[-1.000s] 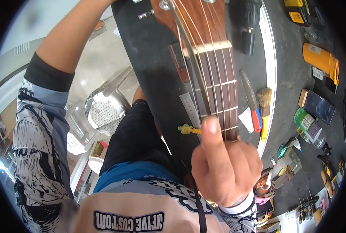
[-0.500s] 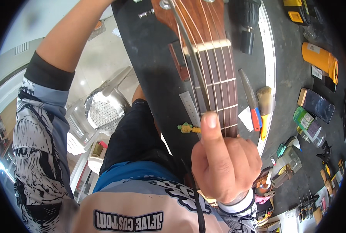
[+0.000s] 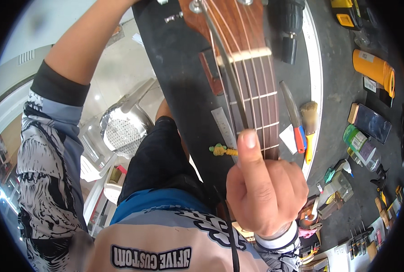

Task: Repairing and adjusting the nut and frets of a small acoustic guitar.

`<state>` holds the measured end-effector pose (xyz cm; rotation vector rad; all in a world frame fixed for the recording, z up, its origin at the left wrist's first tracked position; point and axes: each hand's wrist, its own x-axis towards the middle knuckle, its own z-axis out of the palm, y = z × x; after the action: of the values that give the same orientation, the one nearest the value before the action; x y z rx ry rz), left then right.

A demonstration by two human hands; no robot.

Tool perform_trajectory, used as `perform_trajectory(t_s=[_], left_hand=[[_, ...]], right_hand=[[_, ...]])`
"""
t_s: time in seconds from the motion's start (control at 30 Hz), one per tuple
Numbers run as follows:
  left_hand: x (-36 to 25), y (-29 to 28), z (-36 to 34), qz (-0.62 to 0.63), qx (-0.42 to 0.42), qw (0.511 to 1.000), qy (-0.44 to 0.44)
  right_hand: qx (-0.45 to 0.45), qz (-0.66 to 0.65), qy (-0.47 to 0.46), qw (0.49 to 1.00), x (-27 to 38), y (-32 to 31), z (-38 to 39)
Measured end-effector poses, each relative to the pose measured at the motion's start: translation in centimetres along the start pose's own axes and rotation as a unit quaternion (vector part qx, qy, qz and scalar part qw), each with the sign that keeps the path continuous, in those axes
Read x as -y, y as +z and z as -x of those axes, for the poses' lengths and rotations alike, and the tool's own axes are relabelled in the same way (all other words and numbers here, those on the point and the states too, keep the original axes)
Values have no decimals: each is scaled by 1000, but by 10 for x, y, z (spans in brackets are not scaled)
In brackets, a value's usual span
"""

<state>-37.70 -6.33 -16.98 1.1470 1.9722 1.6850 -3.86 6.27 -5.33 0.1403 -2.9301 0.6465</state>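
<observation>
A guitar neck (image 3: 266,106) with a reddish-brown headstock (image 3: 236,27), pale nut and several strings runs down from the upper edge. My right hand (image 3: 265,190) is closed over the lower visible part of the neck, its thumb extended and pressing on the end of a thick grey guitar string (image 3: 234,84). That string slants down from the headstock across the nut, above the other strings. My right fingers curl under and hide the neck there. My left forearm (image 3: 86,43) reaches up past the top edge, its hand out of the picture.
On the dark table (image 3: 174,68) lie a small steel ruler (image 3: 223,124), a red-and-blue-handled blade (image 3: 292,109), a brush (image 3: 309,118), a black drill (image 3: 292,22) and a phone (image 3: 372,122). A bottle (image 3: 362,147) stands at right. A chair (image 3: 125,122) is on the floor at left.
The guitar neck and my right hand have shifted slightly to the right in the picture. My grip on the string looks the same.
</observation>
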Motion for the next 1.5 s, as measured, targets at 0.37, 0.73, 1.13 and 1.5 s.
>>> perform_trajectory(t_s=[0.37,0.73,1.13,1.5], left_hand=[[5,-6,-1,36,-17,999,-15],[2,-2,0,107,12,993,-55],[0,-17,8,193,4,978,-83],[125,-45,361,-360,319,848,-221]], right_hand=[[-137,56,86,985,7,-23,86],[-165,-188,555,793,-47,-1,120],[-40,51,517,854,-27,0,107],[-128,32,526,840,11,-4,110]])
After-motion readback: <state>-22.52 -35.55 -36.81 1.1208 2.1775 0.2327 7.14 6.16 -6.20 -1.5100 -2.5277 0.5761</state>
